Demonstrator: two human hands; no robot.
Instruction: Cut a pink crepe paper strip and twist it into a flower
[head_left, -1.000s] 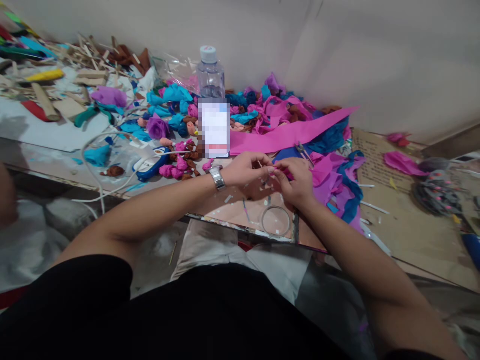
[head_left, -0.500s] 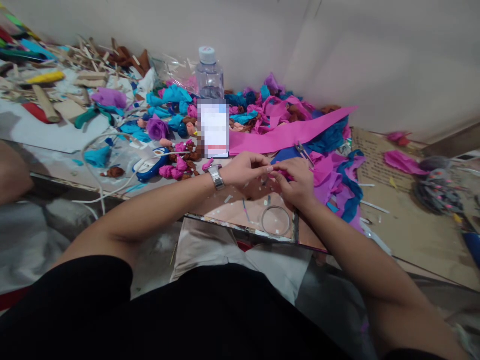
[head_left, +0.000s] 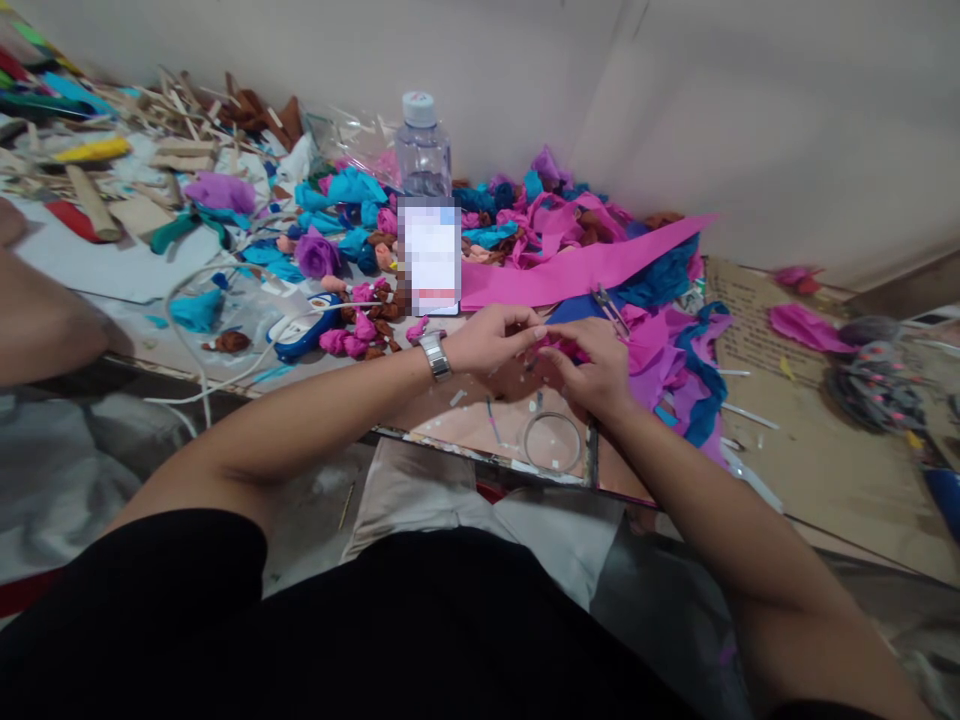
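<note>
My left hand (head_left: 496, 340), with a metal watch on its wrist, and my right hand (head_left: 596, 365) meet at the fingertips just above the table's front part. Both are closed in a pinch, and whatever lies between the fingers is too small to make out. A bit of pink crepe paper (head_left: 568, 349) shows beneath my right fingers. Close to my hands, a thin clear ring (head_left: 551, 443) lies at the table edge among small white scraps. Pliers (head_left: 609, 308) rest just beyond my right hand, by a long pink crepe strip (head_left: 570, 275).
A phone (head_left: 430, 255) leans upright before a clear bottle (head_left: 423, 150). Crepe paper flowers (head_left: 318, 254) and scraps crowd the back. A white cable runs from a blue-and-white device (head_left: 304, 328). Another person's arm (head_left: 45, 315) reaches in at left. Cardboard (head_left: 765, 400) lies right.
My right thumb has parted slightly from my left fingertips; both hands stay in nearly the same place. At left, the other person's arm has come further into view over the table.
</note>
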